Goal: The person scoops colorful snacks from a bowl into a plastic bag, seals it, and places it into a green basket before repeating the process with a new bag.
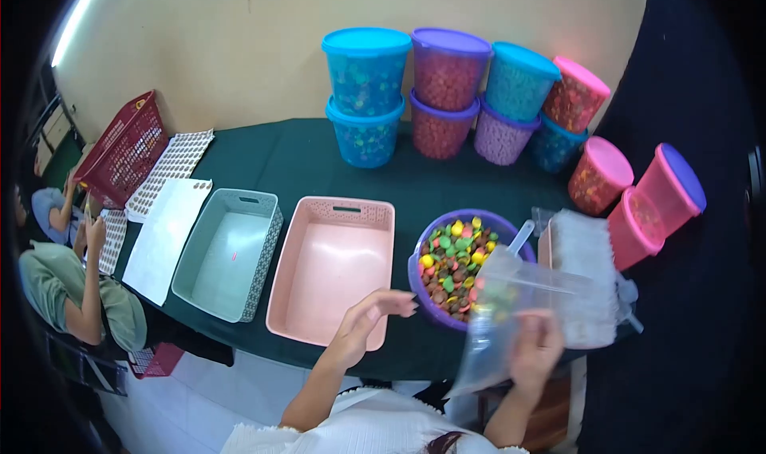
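Observation:
My right hand (536, 346) is closed on a clear plastic bag (488, 346), which hangs in front of the candy tub and is partly blurred. My left hand (369, 320) holds nothing; its fingers stretch toward the tub, over the front right corner of the pink basket. The purple tub (416, 282) holds round candies (451, 254) in brown, green, yellow and pink. A scoop with a pale handle (523, 234) sticks out of it, its lower end hidden behind the bag. Right of the tub, a stack of clear plastic bags (586, 266) lies in a pinkish tray.
The pink basket (331, 270) and a grey-green basket (231, 254) stand left of the tub. Lidded tubs (367, 63) are stacked along the back and right. Sticker sheets (171, 163) and a maroon basket (124, 151) lie farther left, near two other people (76, 294).

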`<move>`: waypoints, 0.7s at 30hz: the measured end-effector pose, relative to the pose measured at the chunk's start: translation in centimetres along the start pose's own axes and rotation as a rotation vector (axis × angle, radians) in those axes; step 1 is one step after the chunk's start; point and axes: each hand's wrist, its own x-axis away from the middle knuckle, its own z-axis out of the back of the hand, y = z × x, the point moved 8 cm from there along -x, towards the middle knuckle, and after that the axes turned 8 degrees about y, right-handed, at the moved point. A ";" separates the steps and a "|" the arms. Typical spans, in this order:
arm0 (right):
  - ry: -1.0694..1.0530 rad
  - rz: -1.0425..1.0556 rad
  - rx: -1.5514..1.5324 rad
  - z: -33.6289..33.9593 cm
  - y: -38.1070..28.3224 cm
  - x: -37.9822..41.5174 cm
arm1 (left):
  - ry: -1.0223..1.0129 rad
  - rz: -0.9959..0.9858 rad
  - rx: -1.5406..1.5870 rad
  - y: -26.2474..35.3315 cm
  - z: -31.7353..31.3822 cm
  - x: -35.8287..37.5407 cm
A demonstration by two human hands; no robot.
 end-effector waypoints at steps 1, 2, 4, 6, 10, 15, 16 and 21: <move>-0.122 -0.061 -0.042 -2.8 0.8 1.3 | -0.075 -0.008 0.107 -0.1 -0.4 -0.2; -0.213 -0.087 -0.076 -4.9 1.2 2.4 | -0.126 0.075 0.134 -1.2 -0.4 -0.3; -0.326 -0.194 -0.126 -7.9 2.7 4.0 | -0.207 0.253 0.370 -2.3 -0.8 0.0; -0.403 -0.277 -0.143 -10.2 3.8 5.4 | -0.179 0.344 0.410 -2.4 -1.0 -0.1; -0.470 -0.418 -0.133 -12.9 6.2 7.4 | -0.211 0.404 0.643 -3.1 -0.8 -0.1; -0.579 -0.476 -0.148 -15.6 6.7 8.7 | -0.134 0.346 0.792 -2.5 1.9 0.3; -0.591 -0.475 -0.143 -15.9 6.8 8.6 | -0.161 0.265 0.786 -1.8 2.4 0.3; -0.438 0.103 0.340 -15.7 2.2 6.9 | -0.019 0.137 0.555 -0.7 5.2 1.1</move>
